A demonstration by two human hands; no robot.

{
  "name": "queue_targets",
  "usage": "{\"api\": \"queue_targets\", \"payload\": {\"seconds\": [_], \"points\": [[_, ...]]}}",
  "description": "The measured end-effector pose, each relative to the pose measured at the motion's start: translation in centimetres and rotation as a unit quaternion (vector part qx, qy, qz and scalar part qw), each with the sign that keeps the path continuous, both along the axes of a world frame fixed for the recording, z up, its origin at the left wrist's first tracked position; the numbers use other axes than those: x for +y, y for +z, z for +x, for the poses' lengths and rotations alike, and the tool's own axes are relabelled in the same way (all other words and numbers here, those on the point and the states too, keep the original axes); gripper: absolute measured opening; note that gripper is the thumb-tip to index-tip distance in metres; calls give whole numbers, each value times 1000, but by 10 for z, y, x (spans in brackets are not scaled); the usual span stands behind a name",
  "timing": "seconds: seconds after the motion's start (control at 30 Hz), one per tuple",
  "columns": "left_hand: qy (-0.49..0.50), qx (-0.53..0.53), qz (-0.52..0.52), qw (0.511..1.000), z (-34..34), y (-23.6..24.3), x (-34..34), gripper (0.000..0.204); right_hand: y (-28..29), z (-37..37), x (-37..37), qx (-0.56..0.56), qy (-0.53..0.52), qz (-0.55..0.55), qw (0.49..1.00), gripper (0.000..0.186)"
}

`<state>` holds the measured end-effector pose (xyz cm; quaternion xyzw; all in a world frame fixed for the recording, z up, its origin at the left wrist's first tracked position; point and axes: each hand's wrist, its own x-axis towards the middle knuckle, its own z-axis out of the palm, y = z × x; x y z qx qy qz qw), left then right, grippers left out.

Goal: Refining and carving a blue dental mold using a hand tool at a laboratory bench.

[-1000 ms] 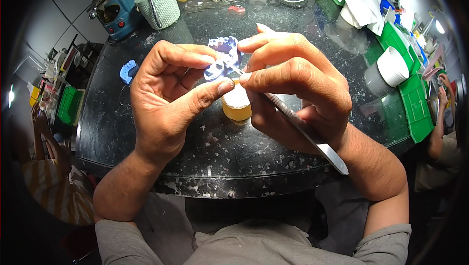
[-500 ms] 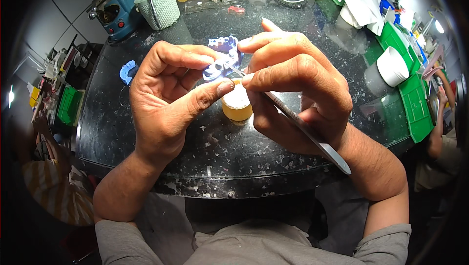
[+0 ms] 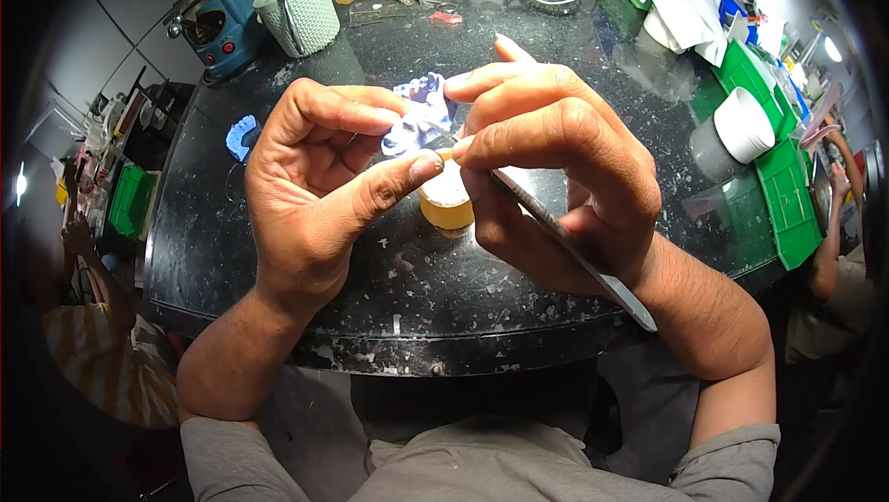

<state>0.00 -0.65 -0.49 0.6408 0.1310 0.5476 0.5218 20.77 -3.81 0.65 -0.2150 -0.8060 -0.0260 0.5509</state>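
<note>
A small blue-white dental model is pinched between the thumb and fingers of my left hand, held above the dark table. My right hand grips a slim metal carving tool like a pen, its flat end pointing down past my wrist. The thin tip meets the model or lies right in front of it; contact is hard to make out. My right fingertips also rest by the model's far right side. Directly under the model stands a small yellow pot with a white top.
On the black table, a blue dental arch piece lies left. Behind it are a pale green basket of tools and a blue-grey machine. Rightward are a white tub and green trays. Other people sit at both sides.
The model has shifted slightly down and left and is turned a little. My right hand and the carving tool have moved slightly left with it. Both grips stay the same.
</note>
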Motion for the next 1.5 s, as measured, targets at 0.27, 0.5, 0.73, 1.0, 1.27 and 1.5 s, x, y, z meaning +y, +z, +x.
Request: {"api": "queue_targets", "payload": {"seconds": [0.27,0.5,0.73,1.0,1.27,1.5], "points": [[1,-2,9,1000,0,-1,-1,37,-4,-1,1,11,19,-6,1000,28],[-10,-6,10,1000,1,-2,-1,36,-1,-4,-4,18,17,-27,999,29],[-17,-13,14,1000,3,-3,-1,36,0,-3,-3,8,20,-18,1000,29],[-28,-13,12,999,3,-3,-1,35,0,-2,-4,11,21,-30,999,29],[-39,-7,24,999,1,-4,1,35,2,-2,-3,10,28,-40,999,27],[-35,-12,26,999,2,-3,1,35,-1,-4,-2,26,29,-29,999,28]]}}
